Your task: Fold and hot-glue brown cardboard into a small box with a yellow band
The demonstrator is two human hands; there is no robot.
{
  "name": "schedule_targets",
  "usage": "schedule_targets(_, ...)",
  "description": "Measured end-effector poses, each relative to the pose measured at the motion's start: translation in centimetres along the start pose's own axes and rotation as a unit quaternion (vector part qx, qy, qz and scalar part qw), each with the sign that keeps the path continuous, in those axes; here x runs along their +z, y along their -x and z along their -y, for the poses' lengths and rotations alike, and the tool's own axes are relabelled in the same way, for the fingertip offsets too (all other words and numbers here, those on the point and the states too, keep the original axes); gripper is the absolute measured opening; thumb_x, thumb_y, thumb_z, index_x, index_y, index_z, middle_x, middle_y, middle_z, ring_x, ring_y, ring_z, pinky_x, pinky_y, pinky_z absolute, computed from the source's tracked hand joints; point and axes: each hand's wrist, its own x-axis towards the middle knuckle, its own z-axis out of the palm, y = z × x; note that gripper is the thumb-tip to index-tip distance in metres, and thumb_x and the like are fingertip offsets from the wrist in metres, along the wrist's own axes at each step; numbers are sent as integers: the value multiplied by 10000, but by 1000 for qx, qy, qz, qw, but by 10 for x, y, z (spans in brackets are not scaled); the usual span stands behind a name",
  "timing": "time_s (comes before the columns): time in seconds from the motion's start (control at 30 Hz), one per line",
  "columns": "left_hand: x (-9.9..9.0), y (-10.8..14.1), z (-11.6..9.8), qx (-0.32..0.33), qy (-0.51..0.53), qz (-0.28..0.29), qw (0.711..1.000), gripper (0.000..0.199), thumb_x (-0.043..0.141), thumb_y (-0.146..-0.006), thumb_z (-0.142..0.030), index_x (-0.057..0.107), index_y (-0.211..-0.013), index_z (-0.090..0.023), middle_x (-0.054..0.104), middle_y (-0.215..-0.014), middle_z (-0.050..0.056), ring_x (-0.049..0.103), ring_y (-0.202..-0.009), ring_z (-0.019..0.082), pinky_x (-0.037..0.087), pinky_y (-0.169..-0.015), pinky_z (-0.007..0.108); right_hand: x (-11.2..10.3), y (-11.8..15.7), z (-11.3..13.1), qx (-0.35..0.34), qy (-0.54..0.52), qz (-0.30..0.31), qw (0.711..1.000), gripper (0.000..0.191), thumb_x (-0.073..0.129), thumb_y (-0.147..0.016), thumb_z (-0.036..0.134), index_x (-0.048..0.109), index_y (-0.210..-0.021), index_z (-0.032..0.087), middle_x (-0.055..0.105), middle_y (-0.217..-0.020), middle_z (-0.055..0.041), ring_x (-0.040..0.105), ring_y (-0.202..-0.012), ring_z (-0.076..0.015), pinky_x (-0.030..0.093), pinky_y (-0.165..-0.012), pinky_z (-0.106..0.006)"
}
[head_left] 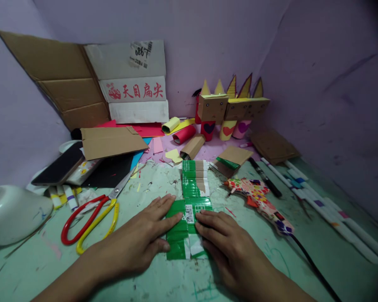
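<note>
A flat green carton piece (178, 243) with a QR code and white patches lies on the pale green table. My left hand (148, 235) rests on its left side, fingers stretched out and palm down. On its right side lies my right hand (223, 237), fingers laid flat over the edge. Another green, brown and white strip (190, 180) extends from the far end of the piece; whether the two are joined I cannot tell. Neither hand grips anything.
Left are red-and-yellow scissors (105, 214), a white bottle (15, 216) and a phone (58, 163). Right are a patterned glue gun (260, 199) with a cord, a black marker (266, 178) and several white markers (327, 209). Cardboard figures (212, 109) stand behind.
</note>
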Motion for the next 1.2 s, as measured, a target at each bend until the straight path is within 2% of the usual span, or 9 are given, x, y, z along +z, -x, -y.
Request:
schedule_targets(0.1, -3, -1, 0, 5, 6, 9, 1000, 610, 566, -814, -185, 373, -1376, -324, 144, -1530, 49, 143, -1389, 308, 223, -1086, 557, -1, -1, 1, 3, -3, 9, 1000, 363, 471, -804, 43, 637, -1111, 140, 663, -1102, -126, 581, -1052, -242, 501, -887, -452)
schedule_targets(0.4, 0, 1, -5, 3, 21, -32, 999, 600, 534, -808, -137, 394, -1365, -313, 193, -1533, 64, 174, -1392, 289, 251, -1073, 578, -1, -1, 3, -2, 19, 4, 1000, 362, 471, -801, 50, 642, -1102, 156, 676, -1088, -128, 596, -1056, -251, 503, -883, -469)
schedule_targets(0.6, 0, 4, -6, -3, 51, -80, 995, 568, 577, -744, -113, 494, -1266, -318, 358, -1458, 44, 285, -1346, 286, 312, -1075, 518, -1, -1, 2, -8, 20, -4, 1000, 366, 483, -795, 57, 635, -1108, 169, 677, -1098, -119, 599, -1058, -250, 507, -878, -459)
schedule_targets(0.73, -2, -3, -5, -3, 110, -113, 988, 435, 542, -802, -169, 531, -1220, -293, 456, -1365, 49, 374, -1276, 254, 326, -1057, 477, -1, 1, 0, 6, 13, 11, 1000, 363, 473, -814, 61, 629, -1125, 164, 666, -1114, -122, 580, -1080, -243, 491, -899, -456)
schedule_targets(0.87, 2, -20, -11, -55, 191, -207, 958, 225, 476, -817, -129, 611, -981, -204, 615, -1088, 55, 547, -1048, 193, 421, -936, 371, -1, 2, 0, 5, 10, 22, 1000, 356, 460, -830, 66, 625, -1132, 156, 661, -1124, -123, 573, -1090, -241, 483, -907, -463)
schedule_targets(0.93, 5, -26, -17, -109, 200, -238, 944, 146, 489, -787, -113, 599, -846, -190, 634, -896, 26, 583, -860, 163, 462, -787, 306, -1, 1, 1, 1, 8, 21, 1000, 368, 449, -821, 52, 627, -1127, 149, 666, -1116, -125, 579, -1083, -241, 491, -895, -459)
schedule_targets(1.0, 7, -29, -21, -177, 196, -250, 932, 94, 508, -765, -126, 572, -772, -194, 592, -720, -13, 546, -675, 140, 440, -622, 264, -1, 1, 2, 1, 11, 14, 1000, 379, 446, -803, 38, 634, -1115, 140, 670, -1113, -131, 586, -1076, -246, 501, -881, -455)
schedule_targets(1.07, 8, -29, -24, -229, 196, -253, 919, 54, 524, -754, -156, 555, -746, -200, 524, -603, -44, 482, -562, 125, 386, -526, 243, -1, 0, 3, 0, 12, 7, 1000, 384, 451, -789, 33, 639, -1107, 135, 674, -1108, -135, 593, -1071, -250, 509, -871, -450)
schedule_targets(1.2, 5, -32, -23, -273, 215, -252, 903, 18, 559, -717, -196, 564, -734, -197, 509, -566, -49, 480, -542, 129, 376, -519, 243, -2, 0, 2, -10, 6, 6, 1000, 402, 460, -788, 35, 627, -1134, 155, 681, -1098, -123, 599, -1067, -242, 514, -871, -438)
